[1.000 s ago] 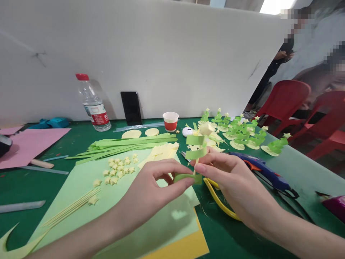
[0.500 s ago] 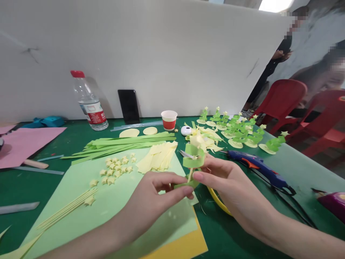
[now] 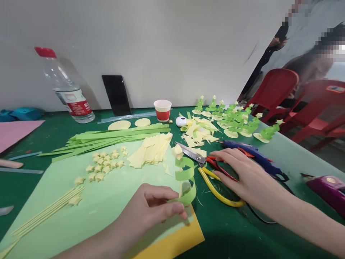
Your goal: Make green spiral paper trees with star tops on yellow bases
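My left hand (image 3: 153,208) pinches the base of a green paper spiral (image 3: 190,180) that has a pale yellow star (image 3: 177,151) at its top. Fingers apart, my right hand (image 3: 237,172) rests over the handles of the scissors (image 3: 198,158), one red and one yellow; whether it grips them cannot be made out. Below my left hand lies a light green sheet (image 3: 107,201) with small yellow folded stars (image 3: 104,165), thin yellow strips (image 3: 51,210) and a fan of pale yellow pieces (image 3: 151,149) on it. Green strips (image 3: 107,138) lie behind them.
Finished spirals (image 3: 234,118) stand at the back right, near a blue glue gun (image 3: 253,154) and a purple tool (image 3: 327,187). A bottle (image 3: 72,97), black phone (image 3: 116,94) and paper cup (image 3: 162,110) stand along the white board. People and red chairs (image 3: 280,88) are beyond.
My right hand has let go of the green spiral and moved right and down to the scissors. My left hand still holds the spiral, now more stretched out. The view has shifted slightly.
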Action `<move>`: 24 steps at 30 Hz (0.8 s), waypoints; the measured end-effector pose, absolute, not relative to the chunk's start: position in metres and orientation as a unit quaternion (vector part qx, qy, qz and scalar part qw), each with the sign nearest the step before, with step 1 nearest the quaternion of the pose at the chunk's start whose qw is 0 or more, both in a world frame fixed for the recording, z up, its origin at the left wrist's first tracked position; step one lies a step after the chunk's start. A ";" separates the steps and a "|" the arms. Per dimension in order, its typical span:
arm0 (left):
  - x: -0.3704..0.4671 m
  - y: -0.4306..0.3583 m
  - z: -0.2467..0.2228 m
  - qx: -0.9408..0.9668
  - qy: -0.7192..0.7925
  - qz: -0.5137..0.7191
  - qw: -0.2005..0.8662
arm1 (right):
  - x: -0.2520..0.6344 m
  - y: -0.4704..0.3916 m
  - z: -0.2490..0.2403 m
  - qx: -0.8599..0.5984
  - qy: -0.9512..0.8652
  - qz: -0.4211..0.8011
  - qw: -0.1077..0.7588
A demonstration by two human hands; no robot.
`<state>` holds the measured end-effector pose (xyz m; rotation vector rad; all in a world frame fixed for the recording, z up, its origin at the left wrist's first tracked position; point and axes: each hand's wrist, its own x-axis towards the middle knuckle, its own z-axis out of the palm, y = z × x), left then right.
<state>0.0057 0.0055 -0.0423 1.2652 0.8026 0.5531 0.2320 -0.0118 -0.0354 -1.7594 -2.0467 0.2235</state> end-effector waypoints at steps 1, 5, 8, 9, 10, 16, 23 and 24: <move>0.006 0.006 -0.043 0.573 0.368 0.246 0.689 | 0.238 -0.013 -0.042 -0.653 -0.736 0.068 0.164; 0.008 0.005 -0.045 0.568 0.401 0.256 0.672 | 0.249 -0.014 -0.058 -0.678 -0.725 0.083 0.091; 0.009 0.002 -0.043 0.541 0.420 0.274 0.675 | 0.244 -0.007 -0.055 -0.695 -0.708 0.092 0.077; 0.009 0.002 -0.042 0.534 0.422 0.278 0.678 | 0.242 -0.005 -0.052 -0.705 -0.699 0.092 0.073; 0.009 0.001 -0.040 0.530 0.421 0.281 0.681 | 0.240 -0.002 -0.050 -0.715 -0.689 0.092 0.072; 0.005 0.006 -0.036 0.511 0.379 0.302 0.710 | 0.246 -0.003 -0.044 -0.731 -0.647 0.145 0.159; 0.005 0.017 -0.040 0.511 0.356 0.318 0.715 | 0.254 0.002 -0.029 -0.557 -0.368 0.648 0.365; 0.006 0.017 -0.040 0.510 0.360 0.317 0.714 | 0.254 0.004 -0.026 -0.537 -0.362 0.679 0.345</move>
